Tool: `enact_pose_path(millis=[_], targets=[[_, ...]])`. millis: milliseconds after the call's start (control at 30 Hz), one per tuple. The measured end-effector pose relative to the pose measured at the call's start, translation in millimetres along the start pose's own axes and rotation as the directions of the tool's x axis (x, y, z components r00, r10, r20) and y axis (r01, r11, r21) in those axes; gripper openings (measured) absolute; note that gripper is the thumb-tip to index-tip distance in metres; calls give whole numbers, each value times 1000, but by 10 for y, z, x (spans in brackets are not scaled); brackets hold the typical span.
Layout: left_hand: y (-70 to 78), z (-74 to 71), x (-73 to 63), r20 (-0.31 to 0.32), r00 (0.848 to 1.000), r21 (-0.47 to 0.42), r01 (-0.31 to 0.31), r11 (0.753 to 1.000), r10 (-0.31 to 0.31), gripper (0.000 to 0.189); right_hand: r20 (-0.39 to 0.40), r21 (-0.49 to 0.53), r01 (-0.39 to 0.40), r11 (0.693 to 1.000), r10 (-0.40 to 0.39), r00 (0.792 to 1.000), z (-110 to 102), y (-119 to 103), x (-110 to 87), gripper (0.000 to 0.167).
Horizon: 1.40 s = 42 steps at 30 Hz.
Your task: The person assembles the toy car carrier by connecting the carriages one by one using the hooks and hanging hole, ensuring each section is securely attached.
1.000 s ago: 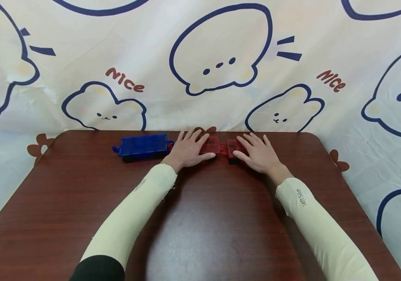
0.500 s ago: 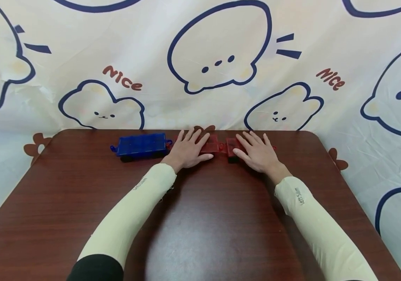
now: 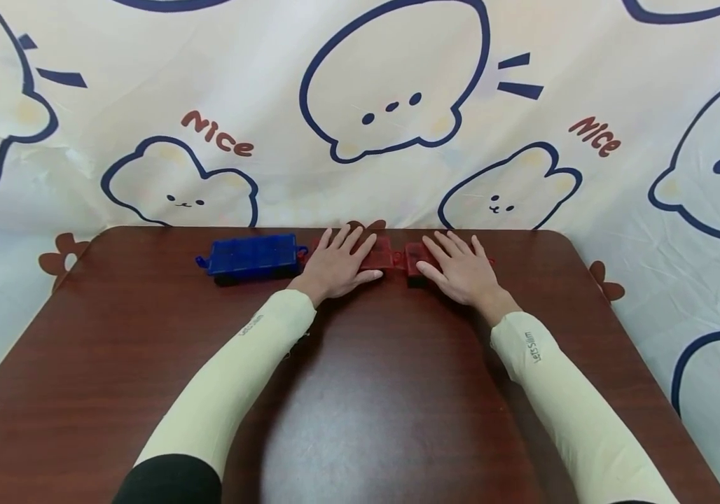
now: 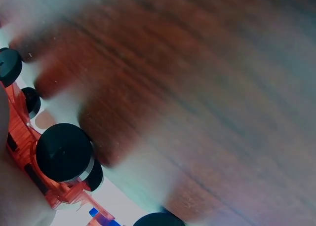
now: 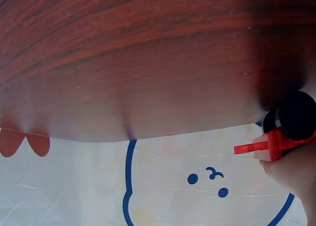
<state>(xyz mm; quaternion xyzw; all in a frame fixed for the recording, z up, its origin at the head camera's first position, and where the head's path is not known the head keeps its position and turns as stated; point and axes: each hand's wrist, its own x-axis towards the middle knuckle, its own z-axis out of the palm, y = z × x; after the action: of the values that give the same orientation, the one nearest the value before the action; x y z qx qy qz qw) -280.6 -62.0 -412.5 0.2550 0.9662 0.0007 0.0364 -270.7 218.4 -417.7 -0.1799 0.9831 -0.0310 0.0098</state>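
At the table's far edge a row of toy wagons stands on black wheels. My left hand [image 3: 335,266] rests flat, fingers spread, on top of the long red wagon [image 3: 380,253], covering its left part. Straight fingers of my right hand [image 3: 461,269] lie over a second red wagon [image 3: 414,264], hiding most of it. A small red link [image 3: 398,260] sits between these two. The blue wagon [image 3: 253,257] stands left of my left hand, its right end against a red link. In the right wrist view, a red hook [image 5: 252,147] sticks out near a black wheel [image 5: 296,115].
The dark brown wooden table [image 3: 360,392] stretches from the wagons toward me. Right behind its far edge hangs a pale cloth [image 3: 360,189] printed with cartoon figures.
The head view has tipped slightly, so the scene sits a little higher in it. Both hands and the wagons keep their places on the table.
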Motion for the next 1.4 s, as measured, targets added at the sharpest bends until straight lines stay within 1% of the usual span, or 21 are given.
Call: enact_pose_path(millis=[133,233,533,667,800,1133,1400], targets=[[1,-6,0,-17,1000,4,-16,1000,16,83,3,-6,-8,1000,8,1000,7,22,-3,81],[7,-16,-5,-26,999,-13,-22,1000,22,82,10,-6,-15,1000,15,1000,4,20,2,82],[-1,-17,-5,-34,999,-47,-30,998,29,80,13,-13,-23,1000,23,1000,18,34,18,84],[-9,-10,-6,-38,999,-46,-35,998,33,77,19,-18,-26,999,27,999,8,30,26,84],[-14,-2,-14,-52,998,-48,-45,998,42,75,28,-20,-30,999,30,999,-1,26,39,84],[-51,-6,-51,-92,994,-89,-63,994,55,74,31,-13,-26,1000,27,999,-6,16,50,86],[-57,15,-64,-109,992,-101,-82,992,71,74,30,-16,-45,999,45,999,-8,0,55,82]])
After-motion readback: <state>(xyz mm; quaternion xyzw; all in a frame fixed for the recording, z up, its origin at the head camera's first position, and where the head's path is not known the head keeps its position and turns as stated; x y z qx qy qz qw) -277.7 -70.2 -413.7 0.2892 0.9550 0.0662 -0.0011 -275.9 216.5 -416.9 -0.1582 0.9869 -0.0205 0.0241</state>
